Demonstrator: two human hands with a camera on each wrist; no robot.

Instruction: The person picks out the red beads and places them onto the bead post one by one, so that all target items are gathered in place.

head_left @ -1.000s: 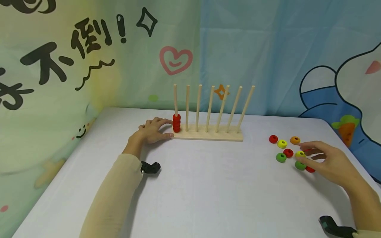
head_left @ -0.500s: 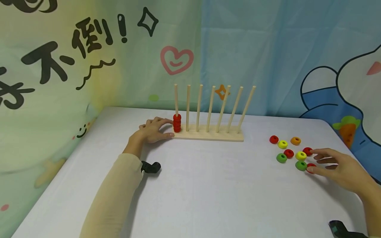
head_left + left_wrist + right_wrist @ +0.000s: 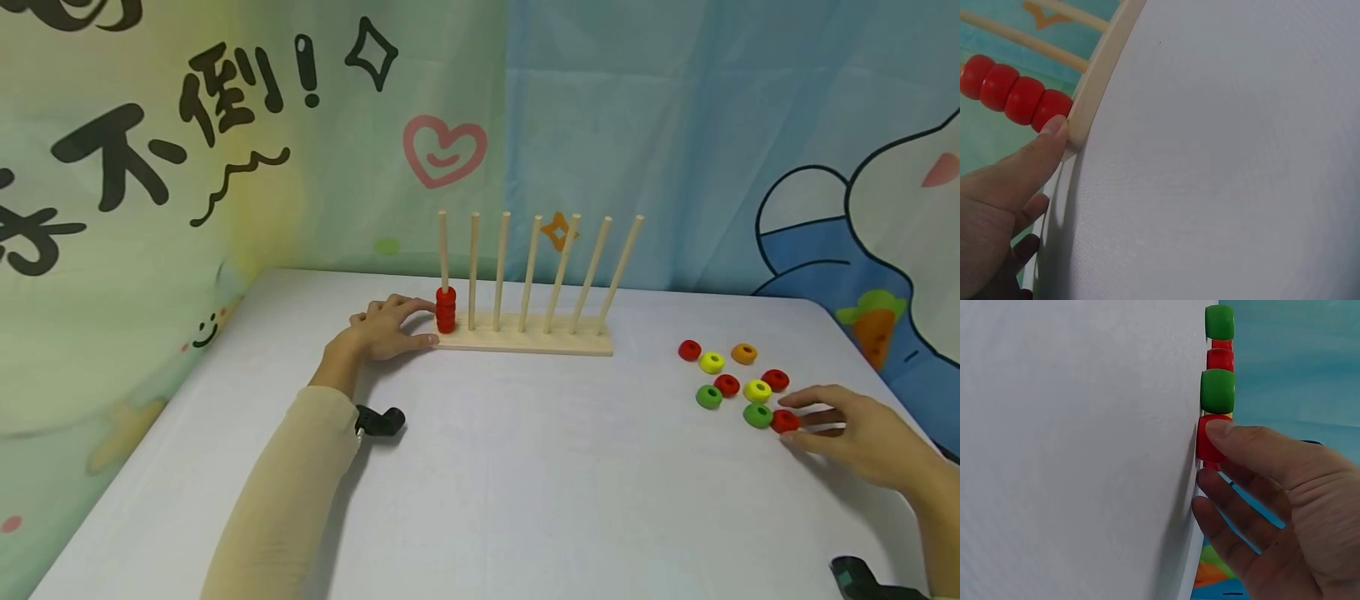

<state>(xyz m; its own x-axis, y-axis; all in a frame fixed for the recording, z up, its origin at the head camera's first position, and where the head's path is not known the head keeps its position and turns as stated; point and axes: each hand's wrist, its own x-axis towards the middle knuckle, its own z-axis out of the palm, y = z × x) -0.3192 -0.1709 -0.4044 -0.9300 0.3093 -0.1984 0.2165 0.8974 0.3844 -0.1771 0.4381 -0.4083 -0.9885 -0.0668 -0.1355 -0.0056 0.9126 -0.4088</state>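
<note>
1. Counter (image 3: 562, 500): white and flat, it carries everything.
2. Rack (image 3: 532, 343): bare wood, seven upright pegs (image 3: 501, 272). It looks stiff and fairly light, so it could slide if knocked; the base (image 3: 1104, 72) is the place to hold it, since the thin pegs would be the weaker grip.
3. Left hand (image 3: 381, 330): clamped on the rack's left end, thumb at the front corner and index finger beside the lowest beads.
4. Right hand (image 3: 857, 427): well apart from the left, thumb and index finger about one red bead; how hard they squeeze, I cannot tell.
5. Stack (image 3: 446, 311): four red beads on the leftmost peg, touching one another, down at the base.
6. Red bead (image 3: 784, 421): at the near right of the loose group, just beside a green bead (image 3: 757, 416). Likely light, hard and not fragile, but its glossy, rounded side may slip or roll. Pinch it across opposite sides, leaving the hole uncovered.
</note>
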